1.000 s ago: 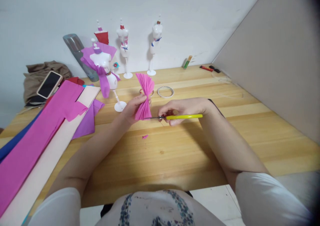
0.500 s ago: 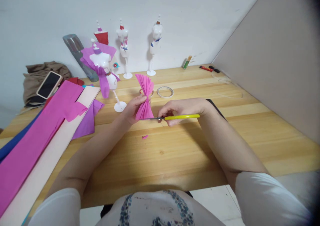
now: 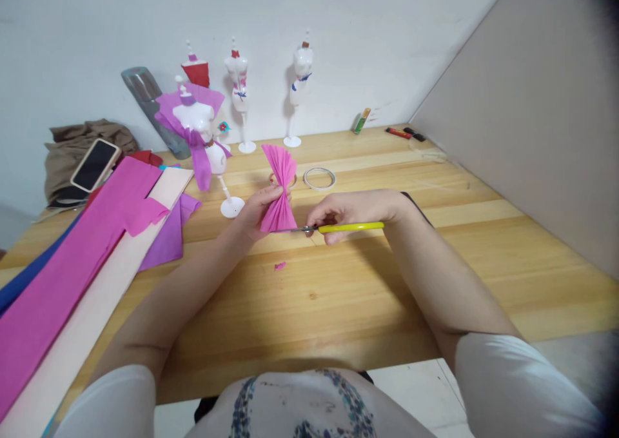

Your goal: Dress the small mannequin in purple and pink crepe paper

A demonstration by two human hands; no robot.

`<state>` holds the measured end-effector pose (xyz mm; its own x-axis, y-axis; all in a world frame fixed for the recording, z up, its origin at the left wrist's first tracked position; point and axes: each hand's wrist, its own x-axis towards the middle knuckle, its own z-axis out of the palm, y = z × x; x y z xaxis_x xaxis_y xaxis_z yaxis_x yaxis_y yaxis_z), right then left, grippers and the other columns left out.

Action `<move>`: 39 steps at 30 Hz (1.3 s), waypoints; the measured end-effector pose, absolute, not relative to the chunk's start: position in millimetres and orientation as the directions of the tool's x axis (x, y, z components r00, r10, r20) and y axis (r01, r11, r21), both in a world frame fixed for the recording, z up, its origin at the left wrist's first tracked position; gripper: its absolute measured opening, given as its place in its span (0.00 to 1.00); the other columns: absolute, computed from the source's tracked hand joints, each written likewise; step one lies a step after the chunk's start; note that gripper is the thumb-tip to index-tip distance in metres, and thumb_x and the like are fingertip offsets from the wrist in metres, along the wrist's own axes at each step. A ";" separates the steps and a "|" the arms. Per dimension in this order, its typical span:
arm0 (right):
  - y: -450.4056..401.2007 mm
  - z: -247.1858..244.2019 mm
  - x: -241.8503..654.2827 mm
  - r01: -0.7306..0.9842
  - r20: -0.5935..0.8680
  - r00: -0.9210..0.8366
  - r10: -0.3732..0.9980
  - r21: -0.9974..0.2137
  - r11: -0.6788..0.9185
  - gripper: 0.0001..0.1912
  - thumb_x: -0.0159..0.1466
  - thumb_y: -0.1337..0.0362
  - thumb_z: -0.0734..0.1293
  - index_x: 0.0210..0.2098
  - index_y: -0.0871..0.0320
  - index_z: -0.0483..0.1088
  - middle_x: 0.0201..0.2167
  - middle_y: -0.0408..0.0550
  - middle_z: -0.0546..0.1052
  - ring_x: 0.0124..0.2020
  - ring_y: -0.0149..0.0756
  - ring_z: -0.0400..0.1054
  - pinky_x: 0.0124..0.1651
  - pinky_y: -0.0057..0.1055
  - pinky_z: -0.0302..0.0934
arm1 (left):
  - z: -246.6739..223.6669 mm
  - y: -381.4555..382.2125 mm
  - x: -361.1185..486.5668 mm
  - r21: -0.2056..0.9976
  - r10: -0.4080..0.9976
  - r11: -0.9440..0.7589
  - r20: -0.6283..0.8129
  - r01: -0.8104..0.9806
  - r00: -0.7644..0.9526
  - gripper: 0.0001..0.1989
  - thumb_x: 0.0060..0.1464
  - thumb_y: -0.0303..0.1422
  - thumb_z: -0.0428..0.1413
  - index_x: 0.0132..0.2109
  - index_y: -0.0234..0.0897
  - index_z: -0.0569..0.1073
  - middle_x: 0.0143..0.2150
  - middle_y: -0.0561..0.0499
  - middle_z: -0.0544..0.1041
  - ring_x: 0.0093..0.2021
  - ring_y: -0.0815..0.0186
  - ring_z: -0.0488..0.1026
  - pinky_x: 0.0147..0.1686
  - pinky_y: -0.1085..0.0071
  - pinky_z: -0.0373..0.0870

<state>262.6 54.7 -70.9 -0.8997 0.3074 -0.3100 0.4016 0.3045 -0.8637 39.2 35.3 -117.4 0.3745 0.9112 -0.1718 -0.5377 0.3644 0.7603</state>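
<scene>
A pleated pink paper fan piece [image 3: 279,213], narrow at its middle and spread at both ends, is pinched near the middle by my left hand [image 3: 256,213]. My right hand [image 3: 345,213] is closed round yellow-handled scissors [image 3: 352,227]. Their metal blades point left and lie along the bottom edge of the pink paper. On the table below rests a small pink scrap [image 3: 280,266]. Two tape rings lie behind my hands; the right one [image 3: 320,179] shows whole, the other is partly hidden by the paper.
White mannequins stand at the back, the nearest [image 3: 217,160] draped in purple. Long pink [image 3: 72,264] and cream paper strips cover the left side, near a phone [image 3: 95,165] and brown cloth [image 3: 97,131]. A green glue tube [image 3: 361,121] and markers [image 3: 399,133] lie back right.
The scissors' handle and my right hand have shifted very slightly. My left hand and the pink paper are nearly unchanged.
</scene>
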 end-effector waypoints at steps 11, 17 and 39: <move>55.5 -72.2 263.7 0.420 -0.330 -0.891 0.312 -0.860 0.290 0.30 0.55 0.47 0.77 0.48 0.63 0.78 0.33 0.46 0.77 0.32 0.31 0.66 0.35 0.29 0.61 | -114.8 34.0 39.5 0.751 0.903 0.386 -0.189 -0.536 0.385 0.08 0.56 0.27 0.60 0.29 0.32 0.73 0.23 0.54 0.69 0.22 0.73 0.65 0.27 0.75 0.64; 56.2 -71.4 263.9 0.434 -0.345 -0.884 0.315 -0.856 0.281 0.32 0.53 0.47 0.78 0.48 0.64 0.77 0.32 0.46 0.76 0.32 0.32 0.65 0.35 0.30 0.60 | -115.2 33.8 39.9 0.749 0.898 0.395 -0.194 -0.531 0.395 0.08 0.55 0.27 0.61 0.29 0.32 0.73 0.23 0.54 0.69 0.23 0.73 0.65 0.27 0.75 0.64; 57.9 -75.8 260.2 0.423 -0.347 -0.899 0.268 -0.846 0.325 0.27 0.52 0.47 0.79 0.41 0.64 0.82 0.27 0.42 0.73 0.30 0.31 0.62 0.34 0.30 0.56 | -121.9 37.2 38.0 0.770 0.912 0.313 -0.081 -0.556 0.402 0.09 0.49 0.30 0.66 0.27 0.33 0.73 0.23 0.54 0.69 0.23 0.73 0.66 0.27 0.76 0.66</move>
